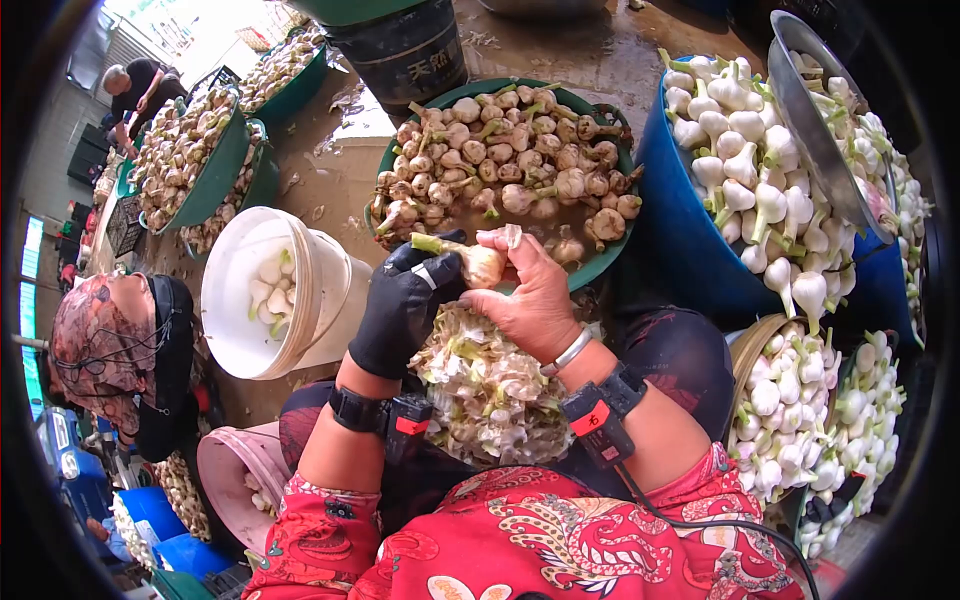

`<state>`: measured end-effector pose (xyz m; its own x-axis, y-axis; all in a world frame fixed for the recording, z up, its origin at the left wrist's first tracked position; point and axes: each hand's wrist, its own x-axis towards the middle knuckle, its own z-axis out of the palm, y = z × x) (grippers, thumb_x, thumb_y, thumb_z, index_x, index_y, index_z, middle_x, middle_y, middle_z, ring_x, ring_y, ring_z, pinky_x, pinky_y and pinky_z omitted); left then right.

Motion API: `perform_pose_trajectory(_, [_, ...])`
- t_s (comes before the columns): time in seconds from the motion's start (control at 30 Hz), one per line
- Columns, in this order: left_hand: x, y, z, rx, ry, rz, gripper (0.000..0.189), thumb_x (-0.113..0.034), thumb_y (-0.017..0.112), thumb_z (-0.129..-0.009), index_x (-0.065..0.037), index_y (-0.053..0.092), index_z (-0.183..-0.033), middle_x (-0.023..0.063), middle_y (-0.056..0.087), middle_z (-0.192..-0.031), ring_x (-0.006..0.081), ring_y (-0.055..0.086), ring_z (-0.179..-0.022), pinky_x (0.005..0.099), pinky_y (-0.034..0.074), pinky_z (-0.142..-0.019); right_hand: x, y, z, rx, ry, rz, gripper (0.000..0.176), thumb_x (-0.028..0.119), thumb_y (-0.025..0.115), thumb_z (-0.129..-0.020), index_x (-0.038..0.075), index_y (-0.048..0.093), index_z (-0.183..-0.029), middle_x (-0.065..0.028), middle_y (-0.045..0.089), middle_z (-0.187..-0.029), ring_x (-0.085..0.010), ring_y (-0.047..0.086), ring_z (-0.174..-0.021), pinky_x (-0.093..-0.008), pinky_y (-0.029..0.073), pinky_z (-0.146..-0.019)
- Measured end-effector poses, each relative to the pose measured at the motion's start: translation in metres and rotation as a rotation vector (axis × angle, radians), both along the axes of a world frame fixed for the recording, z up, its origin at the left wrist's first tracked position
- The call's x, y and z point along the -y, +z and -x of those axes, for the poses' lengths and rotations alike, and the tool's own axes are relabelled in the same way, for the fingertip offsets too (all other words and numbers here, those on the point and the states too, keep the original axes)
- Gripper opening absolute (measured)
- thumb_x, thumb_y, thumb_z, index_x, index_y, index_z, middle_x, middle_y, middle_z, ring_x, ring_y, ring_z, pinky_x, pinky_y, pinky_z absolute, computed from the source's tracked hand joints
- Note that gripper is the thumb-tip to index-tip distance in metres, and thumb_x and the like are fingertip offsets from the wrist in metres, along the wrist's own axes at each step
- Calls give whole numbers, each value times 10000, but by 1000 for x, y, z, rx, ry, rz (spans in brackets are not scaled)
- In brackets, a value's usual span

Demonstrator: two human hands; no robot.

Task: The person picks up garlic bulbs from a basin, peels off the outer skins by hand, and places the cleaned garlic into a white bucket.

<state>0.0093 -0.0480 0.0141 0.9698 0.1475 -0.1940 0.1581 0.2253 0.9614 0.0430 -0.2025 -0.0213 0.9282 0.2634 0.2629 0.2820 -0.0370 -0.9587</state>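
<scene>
My left hand (393, 312), in a black glove, is closed around a garlic bulb (482, 266) whose short green stem points left. The bare fingers of my right hand (535, 305) pinch the same bulb from the other side. A scrap of pale skin (513, 236) sticks up at my right fingertips. Beneath both hands, a heap of garlic peelings (490, 390) lies in my lap. Just beyond them stands a green tub (612, 255) of unpeeled, brownish garlic. A white bucket (235, 300) to the left holds a few cleaned bulbs.
On the right, a blue tub (690, 240) brims with white garlic, a metal basin (810, 120) leaning over it. A black bucket (400, 60) stands behind the green tub. Left are a pink bucket (235, 455), a person in a patterned top (105, 345) and another person bending (145, 85).
</scene>
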Motion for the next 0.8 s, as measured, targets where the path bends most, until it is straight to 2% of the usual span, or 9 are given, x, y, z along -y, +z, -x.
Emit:
perform_pose_trajectory(0.07, [-4,-8,-3,87,-137,-156,282,-41,604,-858,33,586,-1130,95,636,-1026,164,636,-849,271,534,-710,1,2,3,-3,31,-3,584,7,819,-629,40,560,-1152,-17,565,-1092,-112,589,-967,-259,511,-835])
perform_pose_trajectory(0.13, [-7,-11,0,17,-126,-21,289,-49,624,-836,24,598,-1114,84,648,-1009,162,636,-843,272,533,-708,1,2,4,-138,74,-71,539,27,794,-686,15,545,-1163,-40,576,-1061,-125,596,-952,-270,521,-811])
perform_pose_trajectory(0.2, [-11,-17,0,-68,-96,-22,276,-40,620,-829,27,604,-1097,82,660,-977,157,636,-824,268,528,-721,2,-6,2,-642,186,-475,461,61,744,-765,-11,532,-1167,-64,594,-1003,-135,601,-914,-276,527,-753])
perform_pose_trajectory(0.23, [-11,-14,2,-55,-92,-63,233,-17,615,-826,16,628,-1057,58,664,-969,144,634,-801,272,520,-725,2,-3,2,-678,196,-533,323,151,615,-885,-23,534,-1144,-90,613,-957,-159,612,-836,-278,513,-672])
perform_pose_trajectory(0.33, [-14,-20,4,40,-98,-352,224,9,624,-792,-16,659,-1012,55,671,-909,159,637,-780,293,513,-717,6,-12,-5,-961,397,-707,290,235,491,-940,0,551,-1098,-98,628,-923,-184,617,-755,-287,490,-614])
perform_pose_trajectory(0.57, [-15,-34,3,411,-224,-950,278,19,620,-767,-44,657,-1035,79,652,-843,194,632,-787,306,497,-704,17,-2,-7,-1216,594,-491,319,274,396,-962,18,554,-1071,-124,636,-894,-233,637,-743,-315,497,-594])
perform_pose_trajectory(0.67, [-7,-35,-2,305,-41,-611,294,-23,610,-828,-10,598,-1122,61,644,-885,167,621,-779,309,506,-682,19,-5,-9,-1206,609,-598,265,200,429,-953,1,540,-1090,-136,621,-943,-256,650,-812,-326,521,-643])
perform_pose_trajectory(0.7, [-13,-30,-1,-60,-37,-167,313,-58,595,-869,22,547,-1168,58,636,-928,133,608,-808,289,514,-682,17,-5,-9,-1071,441,-586,246,164,443,-944,-3,537,-1098,-141,612,-986,-253,647,-824,-327,526,-664])
perform_pose_trajectory(0.8, [-13,-14,4,-120,-55,-60,327,-60,595,-869,30,548,-1179,71,637,-961,127,608,-829,272,519,-694,12,-16,-12,-885,254,-535,266,82,496,-911,-5,507,-1162,-136,586,-1087,-215,635,-859,-323,532,-738])
